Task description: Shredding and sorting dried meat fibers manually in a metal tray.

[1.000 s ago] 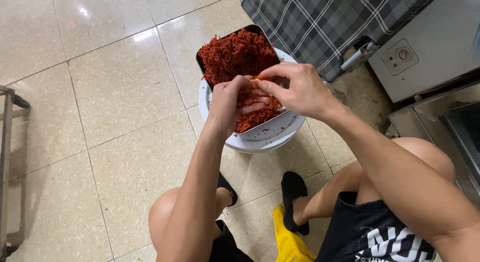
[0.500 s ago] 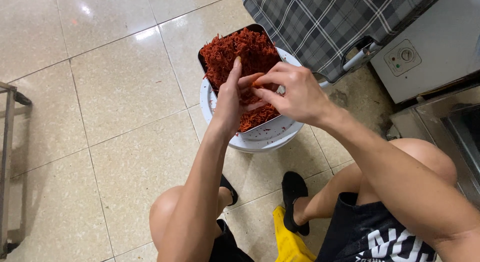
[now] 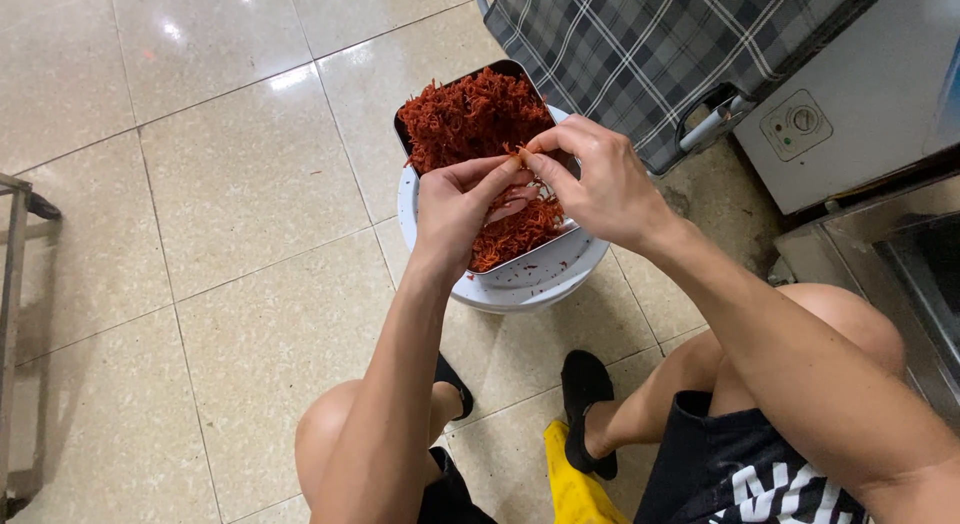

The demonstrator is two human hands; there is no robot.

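Note:
A metal tray (image 3: 536, 262) heaped with reddish-orange shredded strands (image 3: 470, 119) rests on top of a white round bucket (image 3: 500, 294) on the tiled floor. My left hand (image 3: 455, 209) and my right hand (image 3: 595, 179) meet above the tray's near half, fingertips pinched together on a small tuft of the strands. Both hands hover just over the pile, and the part of the tray beneath them is hidden.
A grey plaid folding chair (image 3: 650, 54) stands behind the bucket. To the right are a white appliance with a dial (image 3: 860, 104) and a metal cabinet (image 3: 890, 274). A metal rack (image 3: 15, 314) is at the left edge. My knees, black shoes and a yellow stool (image 3: 570, 484) are below.
Both hands have stayed over the tray, and their fingers have shifted slightly while pinching the strands. The view has drifted a little.

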